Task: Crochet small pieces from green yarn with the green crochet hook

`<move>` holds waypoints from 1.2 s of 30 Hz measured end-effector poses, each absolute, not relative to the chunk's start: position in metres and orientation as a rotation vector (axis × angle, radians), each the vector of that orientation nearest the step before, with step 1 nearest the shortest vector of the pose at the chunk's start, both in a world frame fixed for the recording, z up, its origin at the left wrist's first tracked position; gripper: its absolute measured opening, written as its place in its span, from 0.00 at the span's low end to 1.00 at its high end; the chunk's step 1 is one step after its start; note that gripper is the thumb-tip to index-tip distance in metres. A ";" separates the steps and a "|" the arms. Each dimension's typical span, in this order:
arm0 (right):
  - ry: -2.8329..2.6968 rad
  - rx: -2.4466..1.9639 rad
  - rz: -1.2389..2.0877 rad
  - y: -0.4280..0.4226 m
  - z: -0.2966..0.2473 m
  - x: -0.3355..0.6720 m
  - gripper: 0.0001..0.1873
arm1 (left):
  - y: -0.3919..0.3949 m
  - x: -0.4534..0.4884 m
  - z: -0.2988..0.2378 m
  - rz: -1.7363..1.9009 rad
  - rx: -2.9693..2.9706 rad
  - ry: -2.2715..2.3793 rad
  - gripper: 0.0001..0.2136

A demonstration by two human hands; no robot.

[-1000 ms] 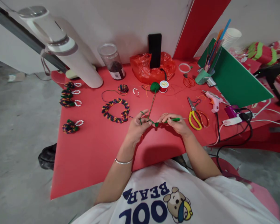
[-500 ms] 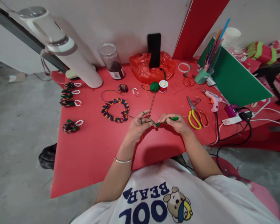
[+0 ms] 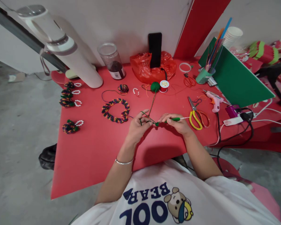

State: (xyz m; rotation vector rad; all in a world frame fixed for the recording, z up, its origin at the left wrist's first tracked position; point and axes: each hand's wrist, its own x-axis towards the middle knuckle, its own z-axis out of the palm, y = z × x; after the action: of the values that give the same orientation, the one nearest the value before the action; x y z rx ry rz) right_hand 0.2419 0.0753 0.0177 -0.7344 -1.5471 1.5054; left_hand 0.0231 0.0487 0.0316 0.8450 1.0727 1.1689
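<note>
Between my hands is a small piece of green crochet work [image 3: 156,124]. My left hand [image 3: 138,126] pinches its edge, with green yarn [image 3: 152,104] looped over the fingers and running back to a green yarn ball [image 3: 155,87]. In my right hand [image 3: 178,123] is a crochet hook with a green handle [image 3: 175,119]; its tip meets the work, though the exact stitch is too small to make out. Left of my hands lies a braided multicoloured ring [image 3: 115,111]. A spool of red thread [image 3: 164,86] stands beside the green ball.
Scissors [image 3: 194,117], a pink glue gun [image 3: 214,101] and a power strip [image 3: 233,120] with cords lie to the right. Along the back stand a white thermos [image 3: 81,65], a jar [image 3: 115,67] and a phone [image 3: 155,50]. Several yarn pieces with beaded loops [image 3: 70,127] line the left.
My hands make only a slight shift at the green work, and the yarn over my left fingers sits a little differently. Everything else on the table stays put.
</note>
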 end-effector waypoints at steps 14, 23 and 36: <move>-2.007 -0.811 0.635 0.056 0.038 0.221 0.09 | 0.050 0.029 0.036 1.286 0.757 1.160 0.33; -2.126 -0.809 0.296 0.044 0.030 0.212 0.12 | 0.049 0.030 0.037 1.293 0.549 1.005 0.33; -2.158 -0.823 0.197 0.039 0.034 0.211 0.17 | 0.048 0.024 0.040 1.276 0.657 1.072 0.39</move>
State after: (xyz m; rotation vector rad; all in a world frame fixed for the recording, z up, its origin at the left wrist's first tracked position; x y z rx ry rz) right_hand 0.2113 0.0390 0.0336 -0.8226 -2.1583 0.1966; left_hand 0.0238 0.0481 0.0395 0.6570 1.0715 1.2762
